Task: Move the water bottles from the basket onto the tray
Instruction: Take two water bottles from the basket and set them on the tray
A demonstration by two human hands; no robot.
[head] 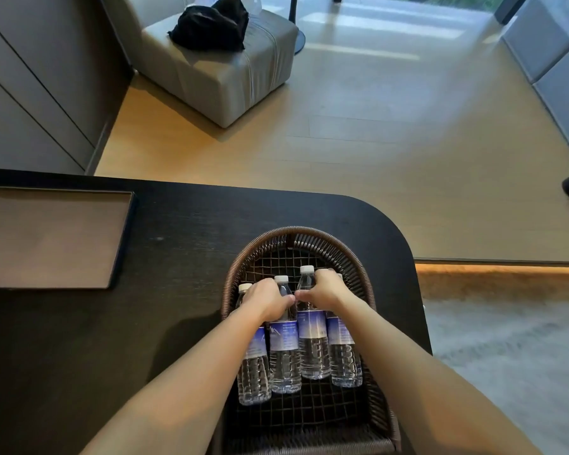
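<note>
Several clear water bottles (284, 359) with blue labels and white caps lie side by side in a brown woven basket (296, 234) at the table's right end. My left hand (266, 300) is closed over the necks of the two bottles on the left. My right hand (326, 290) is wrapped around the necks of the two bottles on the right. Both sets of bottles rest on the basket's mesh bottom. A flat rectangular tray (79, 238) with a dark rim lies bare at the left of the table.
The dark table (178, 224) has a rounded far right corner. Beyond it are wooden floor, a grey armchair (217, 70) holding a black bag (211, 24), and dark cabinets on the left. A grey rug lies to the right.
</note>
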